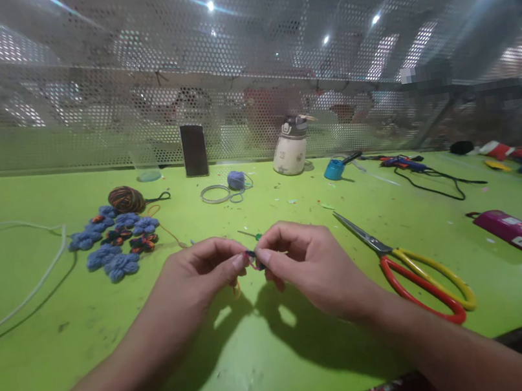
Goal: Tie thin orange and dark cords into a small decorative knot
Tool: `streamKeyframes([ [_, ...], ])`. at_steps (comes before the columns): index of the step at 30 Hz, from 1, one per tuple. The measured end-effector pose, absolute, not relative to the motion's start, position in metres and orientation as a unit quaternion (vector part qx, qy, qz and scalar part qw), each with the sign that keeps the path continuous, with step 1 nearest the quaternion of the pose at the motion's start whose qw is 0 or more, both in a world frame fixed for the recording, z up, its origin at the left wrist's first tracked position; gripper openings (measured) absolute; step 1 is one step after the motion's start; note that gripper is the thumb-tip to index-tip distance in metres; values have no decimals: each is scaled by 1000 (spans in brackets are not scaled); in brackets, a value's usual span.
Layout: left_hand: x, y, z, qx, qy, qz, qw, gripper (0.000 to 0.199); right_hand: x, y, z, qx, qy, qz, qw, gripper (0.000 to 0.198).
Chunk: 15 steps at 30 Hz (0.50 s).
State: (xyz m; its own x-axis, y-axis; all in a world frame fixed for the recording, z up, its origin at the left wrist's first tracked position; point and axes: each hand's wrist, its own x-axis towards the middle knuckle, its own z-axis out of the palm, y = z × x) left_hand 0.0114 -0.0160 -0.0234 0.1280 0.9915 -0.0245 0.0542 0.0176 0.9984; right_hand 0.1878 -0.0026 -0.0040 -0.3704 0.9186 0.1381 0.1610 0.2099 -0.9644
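My left hand [210,269] and my right hand [299,252] meet above the front middle of the table, both closed in a pinch. Between their fingertips is a small piece of dark multicoloured yarn [251,257], mostly covered by the fingers. An orange strand [171,230] runs from near a brown-and-orange yarn ball [125,199] toward my left hand. Just behind the fingertips a thin metal tool with a green part [250,234] shows; whether a hand holds it I cannot tell. Blue crocheted flowers [122,266] and dark orange-flecked ones [144,242] lie together left of my hands.
Large scissors [419,270] with red and yellow handles lie by my right forearm. Farther right is a purple power strip [516,232]. A phone [194,151], a bottle [290,148], a small blue yarn ball [236,180] and a blue pot [334,170] stand behind. A white cable [52,279] curves at left.
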Motion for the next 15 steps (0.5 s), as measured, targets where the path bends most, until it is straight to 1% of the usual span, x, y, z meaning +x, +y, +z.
streamKeyframes([
  [6,11,-16,-27,507,464,458,564,8,186,-3,-3,-394,-689,458,400,8],
  [15,10,-16,-26,538,467,455,535,7,185,-6,-6,-376,-708,430,415,6],
])
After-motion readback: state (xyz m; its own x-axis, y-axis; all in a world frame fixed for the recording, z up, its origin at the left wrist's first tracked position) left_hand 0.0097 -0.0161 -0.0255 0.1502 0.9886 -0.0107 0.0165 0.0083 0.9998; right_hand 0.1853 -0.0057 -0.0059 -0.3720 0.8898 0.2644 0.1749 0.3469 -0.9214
